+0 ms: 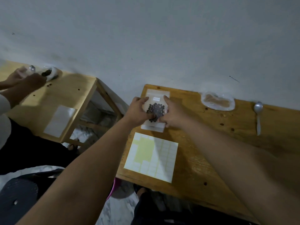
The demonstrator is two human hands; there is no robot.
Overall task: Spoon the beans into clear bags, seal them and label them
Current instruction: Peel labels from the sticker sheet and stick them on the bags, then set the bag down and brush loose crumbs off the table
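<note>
Left hand (138, 111) and right hand (172, 115) each pinch 1 side of labelled bean bag (155, 108), low over tabletop (203, 143)

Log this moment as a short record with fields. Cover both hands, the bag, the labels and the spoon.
left hand: holds the left side of the bean bag
right hand: holds its right side
bean bag: clear, dark beans inside, white label near its top, lying on a pale flat stack
label sheet: on the table, nearer the person, some labels gone
spoon: lying at the right, apart from both hands
far edge: crumpled plastic wrapper
</note>
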